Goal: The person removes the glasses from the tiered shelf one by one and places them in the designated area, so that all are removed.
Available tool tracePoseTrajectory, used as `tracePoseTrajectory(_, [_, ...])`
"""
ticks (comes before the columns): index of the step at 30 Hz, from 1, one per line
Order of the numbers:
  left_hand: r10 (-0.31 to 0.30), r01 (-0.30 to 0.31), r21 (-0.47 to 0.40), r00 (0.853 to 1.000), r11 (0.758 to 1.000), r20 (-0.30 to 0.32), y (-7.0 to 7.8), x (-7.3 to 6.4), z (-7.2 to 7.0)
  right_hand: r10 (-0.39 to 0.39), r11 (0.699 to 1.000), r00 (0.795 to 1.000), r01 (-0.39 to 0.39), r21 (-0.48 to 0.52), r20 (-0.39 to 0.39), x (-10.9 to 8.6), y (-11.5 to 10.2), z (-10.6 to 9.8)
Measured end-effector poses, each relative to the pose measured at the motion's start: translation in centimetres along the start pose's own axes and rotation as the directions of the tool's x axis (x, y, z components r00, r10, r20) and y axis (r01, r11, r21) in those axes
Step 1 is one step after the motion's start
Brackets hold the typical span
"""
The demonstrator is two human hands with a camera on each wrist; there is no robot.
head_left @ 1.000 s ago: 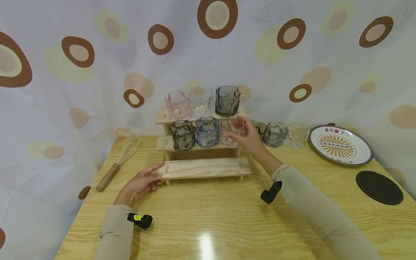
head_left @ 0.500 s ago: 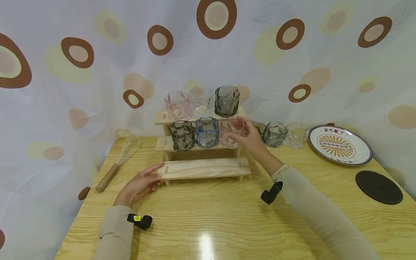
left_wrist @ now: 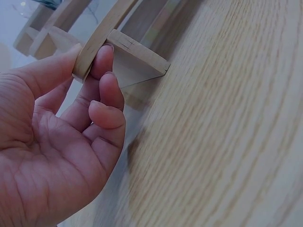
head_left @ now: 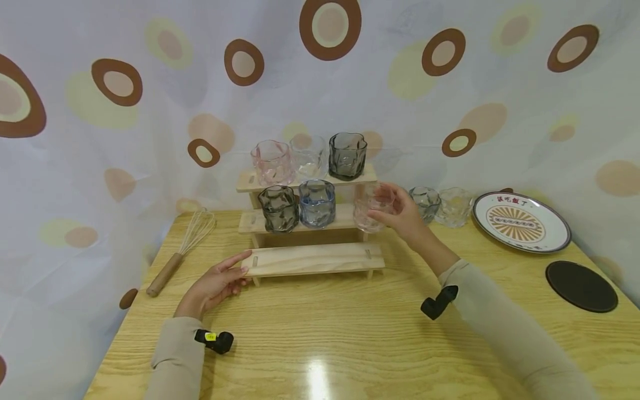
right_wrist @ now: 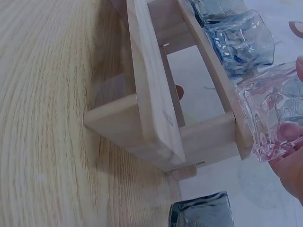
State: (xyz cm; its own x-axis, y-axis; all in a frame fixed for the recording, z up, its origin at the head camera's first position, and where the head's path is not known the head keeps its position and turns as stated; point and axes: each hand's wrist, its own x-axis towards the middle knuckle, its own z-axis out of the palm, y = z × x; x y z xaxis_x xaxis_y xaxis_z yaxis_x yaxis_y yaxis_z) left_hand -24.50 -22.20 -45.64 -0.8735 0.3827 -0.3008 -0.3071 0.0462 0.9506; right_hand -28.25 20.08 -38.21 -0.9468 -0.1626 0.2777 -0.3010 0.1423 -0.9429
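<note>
My right hand point(head_left: 404, 218) grips a clear pink glass point(head_left: 364, 214) at the right end of the middle tier of a stepped wooden rack point(head_left: 312, 259). In the right wrist view the pink glass point(right_wrist: 265, 111) stands by the board's end; I cannot tell whether it touches the wood. My left hand point(head_left: 216, 284) holds the left end of the lowest tier. Its thumb and a finger pinch that board's edge point(left_wrist: 90, 56) in the left wrist view. A blue glass point(head_left: 317, 205) and a dark grey glass point(head_left: 280, 210) stand on the middle tier, left of the pink one.
The top tier bears a pink glass point(head_left: 273, 164), a clear glass point(head_left: 308, 158) and a dark glass point(head_left: 347, 156). Right of the rack stand a grey-blue glass point(head_left: 425, 204), another clear glass point(head_left: 454, 208), a patterned plate point(head_left: 522, 222) and a black disc point(head_left: 581, 286). A whisk point(head_left: 180, 253) lies left.
My right hand has shifted right with the pink glass, widening its gap from the blue glass. A dark green glass on the table is now hidden behind that hand. My left hand stays put.
</note>
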Motion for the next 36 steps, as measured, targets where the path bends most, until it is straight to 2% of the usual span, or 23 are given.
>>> tracePoseTrajectory(9, [-0.006,0.006,-0.013,1.0,1.0,-0.004,0.0,0.1,0.0,0.036,0.999,0.999,-0.036,-0.026,-0.016,-0.9,0.0,-2.2])
tracePoseTrajectory(16, [-0.009,0.009,-0.014,1.0,1.0,-0.006,0.0,0.1,0.2,-0.003,0.997,0.997,-0.003,-0.073,-0.078,-2.1,0.1,-3.8])
tracePoseTrajectory(22, [-0.012,0.012,-0.004,1.0,1.0,-0.004,0.1,0.0,0.0,0.045,0.998,0.99,-0.049,-0.03,-0.131,-2.9,1.0,-5.0])
tracePoseTrajectory(29, [-0.006,0.006,-0.003,1.0,1.0,0.006,0.1,0.0,-0.1,0.097,0.995,0.98,-0.093,0.027,-0.173,-3.6,3.0,-5.2])
tracePoseTrajectory(36, [-0.012,0.012,0.0,1.0,1.0,0.001,0.1,0.0,0.0,0.169,0.985,0.968,-0.16,0.06,-0.185,-3.8,5.2,-4.6])
